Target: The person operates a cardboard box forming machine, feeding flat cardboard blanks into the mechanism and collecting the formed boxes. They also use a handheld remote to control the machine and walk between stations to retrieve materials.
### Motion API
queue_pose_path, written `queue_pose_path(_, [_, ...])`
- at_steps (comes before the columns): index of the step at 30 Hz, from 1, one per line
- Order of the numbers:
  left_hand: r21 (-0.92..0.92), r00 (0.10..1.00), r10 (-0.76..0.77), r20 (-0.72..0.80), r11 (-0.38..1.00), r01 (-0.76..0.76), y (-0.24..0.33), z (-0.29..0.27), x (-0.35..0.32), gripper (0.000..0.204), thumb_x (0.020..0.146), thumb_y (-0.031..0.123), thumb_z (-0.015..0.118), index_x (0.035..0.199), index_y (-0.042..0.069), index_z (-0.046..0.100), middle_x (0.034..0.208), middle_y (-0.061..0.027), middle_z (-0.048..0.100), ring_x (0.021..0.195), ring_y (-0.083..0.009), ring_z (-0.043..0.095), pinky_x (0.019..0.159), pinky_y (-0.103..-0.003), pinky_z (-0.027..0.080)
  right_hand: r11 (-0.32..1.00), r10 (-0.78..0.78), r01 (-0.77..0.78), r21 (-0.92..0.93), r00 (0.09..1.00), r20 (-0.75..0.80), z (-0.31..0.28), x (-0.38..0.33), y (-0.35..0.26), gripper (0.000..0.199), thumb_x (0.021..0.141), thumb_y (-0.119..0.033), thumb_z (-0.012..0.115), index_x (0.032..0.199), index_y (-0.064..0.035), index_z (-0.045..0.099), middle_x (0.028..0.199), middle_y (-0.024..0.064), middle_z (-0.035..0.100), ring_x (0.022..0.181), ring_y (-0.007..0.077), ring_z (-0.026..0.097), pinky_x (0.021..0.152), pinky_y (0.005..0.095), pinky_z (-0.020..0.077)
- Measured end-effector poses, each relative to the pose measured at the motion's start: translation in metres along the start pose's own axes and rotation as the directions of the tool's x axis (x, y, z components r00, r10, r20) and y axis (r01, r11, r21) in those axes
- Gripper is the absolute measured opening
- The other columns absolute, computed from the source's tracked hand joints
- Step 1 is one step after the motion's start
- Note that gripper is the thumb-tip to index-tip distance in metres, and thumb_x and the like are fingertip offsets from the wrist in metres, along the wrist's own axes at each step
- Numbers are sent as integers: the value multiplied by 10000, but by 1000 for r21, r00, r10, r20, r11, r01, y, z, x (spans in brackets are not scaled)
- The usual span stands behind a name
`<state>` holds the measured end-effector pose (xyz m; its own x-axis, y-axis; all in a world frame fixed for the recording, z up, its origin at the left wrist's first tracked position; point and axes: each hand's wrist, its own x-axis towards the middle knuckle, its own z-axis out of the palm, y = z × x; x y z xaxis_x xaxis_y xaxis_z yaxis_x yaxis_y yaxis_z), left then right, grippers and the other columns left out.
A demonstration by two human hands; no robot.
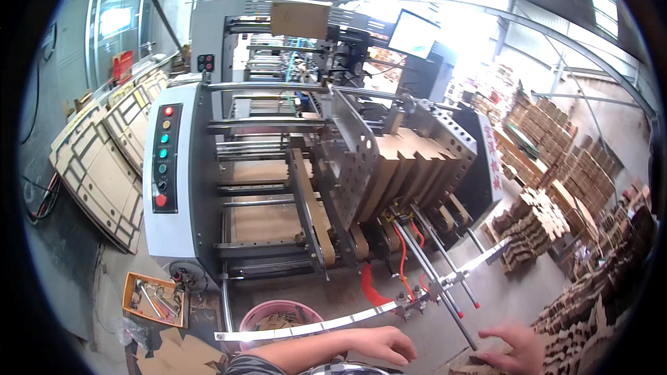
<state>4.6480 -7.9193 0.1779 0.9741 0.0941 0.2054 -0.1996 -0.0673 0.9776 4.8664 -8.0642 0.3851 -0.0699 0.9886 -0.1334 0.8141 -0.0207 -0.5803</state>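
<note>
Overexposed skylight glare, warped fisheye edges

My bare right hand (511,348) rests on rough, matt brown corrugated cardboard blanks (486,364); my left hand (379,344) hangs near a shiny metal bar (313,326). More matt cardboard sits in the machine's (180,187) perforated steel feeder (354,160). Its grey-painted panel looks smooth, with glossy plastic buttons (164,153). A pink plastic bucket (278,312) stands below.

A big machine (278,167) fills the frame's centre, a row of cardboard blanks (410,167) standing in its right side. Flat cardboard sheets (104,160) lean at its left. Cardboard stacks (556,167) crowd the right. A tool tray (154,298) and bucket (278,316) sit lower left, below the machine.
</note>
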Motion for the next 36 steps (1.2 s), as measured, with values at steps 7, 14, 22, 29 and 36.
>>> queue_pose_path(7, [-49, 962, 126, 242, 992, -117, 20, 75, 82, 373, 814, 222, 698, 1076, -35, 632, 996, -125, 680, 905, -185, 636, 824, -324, 506, 981, 173, -196, 9, 845, -506, 40, -158, 14, 222, 825, -73, 644, 1023, 30, 645, 931, 149, 668, 863, 213, 632, 796, 308, 488])
queue_pose_path(14, [81, 940, 54, 337, 993, -86, 44, 136, 159, 335, 853, 178, 638, 1140, 7, 613, 1028, -100, 681, 886, -158, 651, 798, -308, 526, 905, -204, -281, -319, 372, -905, 60, -295, 34, 84, 745, -4, 626, 818, 24, 655, 777, 160, 667, 720, 230, 655, 675, 324, 531])
queue_pose_path(22, [-177, 993, 18, -118, 983, -39, 36, 260, 245, 313, 820, 130, 628, 1084, -37, 610, 1059, -141, 653, 992, -211, 601, 914, -339, 442, 847, -180, -531, -17, -257, -950, 58, -491, 42, 173, 826, -106, 631, 937, 24, 651, 887, 126, 683, 828, 194, 645, 774, 289, 503])
queue_pose_path(29, [-132, 926, -166, -339, 983, 128, -32, 361, 370, 661, 868, 277, 621, 1378, -45, 348, 1429, -196, 363, 1314, -274, 364, 1079, -384, 290, 536, 513, -521, 664, -423, -747, 80, -685, 217, 414, 856, -340, 654, 1050, 25, 641, 965, 114, 683, 883, 204, 643, 804, 322, 495])
queue_pose_path(36, [-370, 913, -389, -119, 871, 323, -91, 383, 446, 512, 907, 447, 509, 1225, 46, 519, 1191, -110, 581, 1123, -222, 533, 960, -349, 385, 260, 953, 6, 966, -164, -255, 50, -702, 390, 716, 779, -548, 663, 1262, -32, 543, 1303, 133, 530, 1211, 234, 471, 1002, 350, 364])
